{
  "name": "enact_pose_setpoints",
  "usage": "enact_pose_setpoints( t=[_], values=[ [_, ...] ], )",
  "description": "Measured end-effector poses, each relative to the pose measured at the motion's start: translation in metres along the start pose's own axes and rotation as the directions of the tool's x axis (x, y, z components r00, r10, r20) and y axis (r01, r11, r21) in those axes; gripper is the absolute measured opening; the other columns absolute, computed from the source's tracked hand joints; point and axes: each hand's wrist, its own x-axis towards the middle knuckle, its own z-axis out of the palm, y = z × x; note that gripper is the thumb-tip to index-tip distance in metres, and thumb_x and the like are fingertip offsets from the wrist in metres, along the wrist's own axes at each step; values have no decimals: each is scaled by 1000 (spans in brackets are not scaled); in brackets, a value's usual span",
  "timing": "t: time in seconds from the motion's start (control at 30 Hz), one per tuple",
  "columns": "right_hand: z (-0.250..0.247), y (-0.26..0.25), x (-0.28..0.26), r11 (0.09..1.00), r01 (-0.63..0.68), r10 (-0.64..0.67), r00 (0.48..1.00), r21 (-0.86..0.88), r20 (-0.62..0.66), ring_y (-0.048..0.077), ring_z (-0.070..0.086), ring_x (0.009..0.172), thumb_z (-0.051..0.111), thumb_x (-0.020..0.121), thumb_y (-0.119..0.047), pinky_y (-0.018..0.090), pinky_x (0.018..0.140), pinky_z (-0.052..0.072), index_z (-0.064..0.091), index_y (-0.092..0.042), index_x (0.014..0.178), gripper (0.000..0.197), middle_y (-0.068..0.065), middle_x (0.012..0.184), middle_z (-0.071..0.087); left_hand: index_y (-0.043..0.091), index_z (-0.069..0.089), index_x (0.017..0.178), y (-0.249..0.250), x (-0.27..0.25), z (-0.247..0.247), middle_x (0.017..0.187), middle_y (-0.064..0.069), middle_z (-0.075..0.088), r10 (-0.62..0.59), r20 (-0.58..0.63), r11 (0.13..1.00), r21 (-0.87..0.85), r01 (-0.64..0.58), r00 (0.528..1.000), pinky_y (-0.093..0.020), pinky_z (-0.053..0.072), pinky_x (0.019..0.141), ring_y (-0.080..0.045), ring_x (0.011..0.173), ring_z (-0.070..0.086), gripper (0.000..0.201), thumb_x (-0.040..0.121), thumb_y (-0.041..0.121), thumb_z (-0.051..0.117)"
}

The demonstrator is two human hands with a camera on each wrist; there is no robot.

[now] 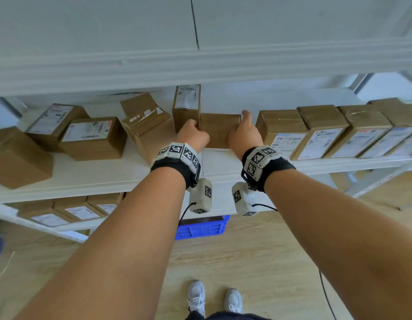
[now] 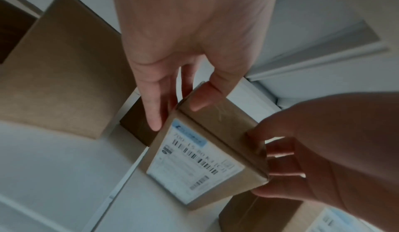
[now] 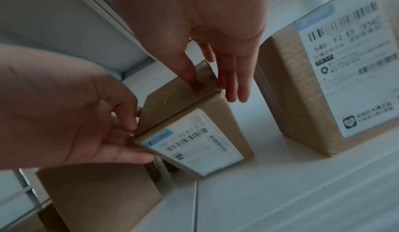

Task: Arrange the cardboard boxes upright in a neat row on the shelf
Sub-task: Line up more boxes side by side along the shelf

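Note:
Both hands hold one small cardboard box (image 1: 220, 130) at the middle of the white shelf (image 1: 96, 176). My left hand (image 1: 193, 127) grips its left end and my right hand (image 1: 246, 124) grips its right end. In the left wrist view the left hand (image 2: 177, 114) has its thumb on the taped top and its fingers down the side of the box (image 2: 205, 159). In the right wrist view the right hand (image 3: 213, 88) mirrors that grip on the box (image 3: 194, 133), whose white label faces me. To the right stands a row of upright boxes (image 1: 325, 132).
Several boxes (image 1: 94, 137) lie scattered at odd angles on the shelf's left half, and one tall box (image 1: 186, 107) stands just behind my left hand. An upper shelf board (image 1: 200, 65) hangs low overhead. Below are a lower shelf with boxes (image 1: 82, 211) and a blue crate (image 1: 201, 228).

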Motion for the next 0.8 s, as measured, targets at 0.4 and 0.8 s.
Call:
enact_pose_setpoints(
  t=[0.4,0.8],
  values=[
    [-12,7,7,991,-46,32,993,125,117,26,59,95,36,90,-3,29,71,44,28,-15,148,60,13,127,56,17,57,132,-15,9,5,127,-5,62,108,80,991,74,-114,991,-27,44,84,-24,109,59,44,90,4,53],
    [-11,19,8,992,-17,-1,990,123,144,24,61,103,40,91,-7,27,74,44,31,-15,146,57,8,124,60,11,64,117,-12,11,8,112,-7,67,97,60,994,39,-100,993,-23,46,69,-22,93,63,28,92,10,53]
  ],
)
